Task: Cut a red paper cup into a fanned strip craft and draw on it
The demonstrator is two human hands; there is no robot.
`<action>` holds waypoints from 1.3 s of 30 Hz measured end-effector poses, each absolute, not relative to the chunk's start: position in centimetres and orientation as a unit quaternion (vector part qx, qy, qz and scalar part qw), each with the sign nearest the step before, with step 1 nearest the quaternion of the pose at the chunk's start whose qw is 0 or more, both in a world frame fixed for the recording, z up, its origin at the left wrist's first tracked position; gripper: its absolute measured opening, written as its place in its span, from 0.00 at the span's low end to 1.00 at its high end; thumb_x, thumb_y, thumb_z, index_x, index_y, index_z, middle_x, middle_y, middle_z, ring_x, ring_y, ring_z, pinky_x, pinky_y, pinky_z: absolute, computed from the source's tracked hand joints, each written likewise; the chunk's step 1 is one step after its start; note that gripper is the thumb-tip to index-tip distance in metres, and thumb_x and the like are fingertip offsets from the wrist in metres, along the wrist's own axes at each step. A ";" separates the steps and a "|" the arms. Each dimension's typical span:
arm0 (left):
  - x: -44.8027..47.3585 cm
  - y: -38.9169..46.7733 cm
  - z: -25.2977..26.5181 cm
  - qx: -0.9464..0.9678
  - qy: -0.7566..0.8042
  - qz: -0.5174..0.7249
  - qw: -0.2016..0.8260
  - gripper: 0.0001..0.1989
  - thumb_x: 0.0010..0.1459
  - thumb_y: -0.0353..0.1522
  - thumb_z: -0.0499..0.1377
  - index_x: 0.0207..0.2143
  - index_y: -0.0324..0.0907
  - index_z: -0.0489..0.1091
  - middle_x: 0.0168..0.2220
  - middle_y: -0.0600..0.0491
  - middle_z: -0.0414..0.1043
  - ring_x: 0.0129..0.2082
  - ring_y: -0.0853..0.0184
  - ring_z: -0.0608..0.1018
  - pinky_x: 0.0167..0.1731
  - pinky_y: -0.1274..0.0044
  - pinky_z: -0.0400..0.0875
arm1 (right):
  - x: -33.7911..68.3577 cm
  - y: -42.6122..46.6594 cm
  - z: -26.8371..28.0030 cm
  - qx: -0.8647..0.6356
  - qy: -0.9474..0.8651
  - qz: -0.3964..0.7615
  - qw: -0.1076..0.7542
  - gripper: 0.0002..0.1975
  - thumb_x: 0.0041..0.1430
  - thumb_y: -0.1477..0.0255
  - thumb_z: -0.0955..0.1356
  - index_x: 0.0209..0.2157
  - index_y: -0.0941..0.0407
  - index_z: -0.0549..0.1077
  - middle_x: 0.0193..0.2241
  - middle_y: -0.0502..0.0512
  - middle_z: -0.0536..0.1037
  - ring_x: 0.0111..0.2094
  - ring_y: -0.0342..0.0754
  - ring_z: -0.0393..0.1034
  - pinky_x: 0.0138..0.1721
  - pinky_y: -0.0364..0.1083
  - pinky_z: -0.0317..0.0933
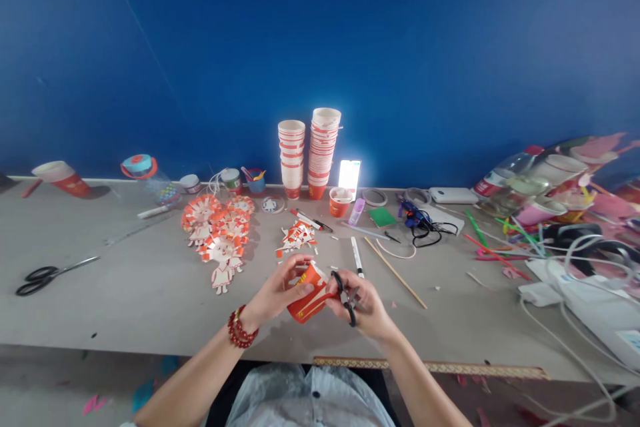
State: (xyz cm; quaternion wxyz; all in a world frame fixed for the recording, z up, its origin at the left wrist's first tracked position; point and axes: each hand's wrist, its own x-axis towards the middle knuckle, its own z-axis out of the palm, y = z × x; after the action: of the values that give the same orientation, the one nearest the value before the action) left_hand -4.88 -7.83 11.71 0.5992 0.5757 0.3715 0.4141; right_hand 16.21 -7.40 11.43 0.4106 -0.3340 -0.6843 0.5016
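Observation:
Near the front of the grey table, a red paper cup point(309, 295) is tilted between my hands, its white rim partly cut away. My left hand point(281, 285) wraps round the cup's left side, thumb pressed on the red wall. On my right hand point(366, 305) hang black-handled scissors point(345, 300), a loop around the fingers, while the fingertips touch the cup's right edge. Just beyond the cup lies a small pile of red and white paper scraps point(299, 235). To the left, several paper dolls with fringed red heads point(220, 250) lie in an overlapping group.
Two tall stacks of paper cups point(292, 160) stand by the blue wall, beside a lit phone point(349, 177). Another pair of scissors point(55, 273) lies far left. A wooden stick point(396, 273) and a marker point(357, 257) lie right of centre. Bottles, cables and a power strip point(590, 310) crowd the right.

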 end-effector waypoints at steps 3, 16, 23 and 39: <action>-5.0 -7.9 11.2 0.571 0.385 0.412 0.596 0.27 0.56 0.44 0.63 0.54 0.46 0.61 0.47 0.47 0.70 0.49 0.61 0.73 0.48 0.69 0.70 | 16.4 -7.2 11.6 -0.321 -0.698 0.493 0.408 0.07 0.53 0.69 0.71 0.30 0.56 0.69 0.27 0.51 0.71 0.28 0.45 0.65 0.30 0.42 0.61; -4.6 -8.6 12.0 0.675 0.468 0.384 0.423 0.28 0.57 0.44 0.62 0.56 0.45 0.59 0.47 0.46 0.71 0.45 0.60 0.75 0.47 0.69 0.70 | 16.1 -6.0 11.5 -0.393 -0.644 0.549 0.360 0.18 0.49 0.59 0.75 0.32 0.57 0.71 0.23 0.48 0.69 0.24 0.42 0.61 0.25 0.40 0.57; -4.5 -9.3 12.1 0.724 0.520 0.348 0.290 0.30 0.58 0.45 0.60 0.58 0.47 0.54 0.54 0.44 0.67 0.51 0.57 0.73 0.49 0.66 0.69 | 15.9 -6.0 11.6 -0.410 -0.648 0.531 0.361 0.18 0.50 0.57 0.73 0.28 0.58 0.71 0.21 0.48 0.67 0.22 0.41 0.59 0.22 0.40 0.53; -3.7 -10.1 12.4 0.725 0.523 0.356 0.273 0.29 0.60 0.43 0.58 0.60 0.48 0.51 0.54 0.45 0.67 0.51 0.57 0.74 0.48 0.67 0.70 | 15.7 -6.3 11.6 -0.408 -0.641 0.515 0.397 0.18 0.49 0.58 0.74 0.25 0.58 0.71 0.19 0.47 0.66 0.20 0.41 0.58 0.22 0.40 0.53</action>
State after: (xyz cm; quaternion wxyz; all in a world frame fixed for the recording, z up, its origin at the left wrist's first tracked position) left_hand -3.66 -10.08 12.40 0.2733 0.7248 0.5230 0.3557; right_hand 15.72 -6.35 11.63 0.3974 -0.4082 -0.6407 0.5147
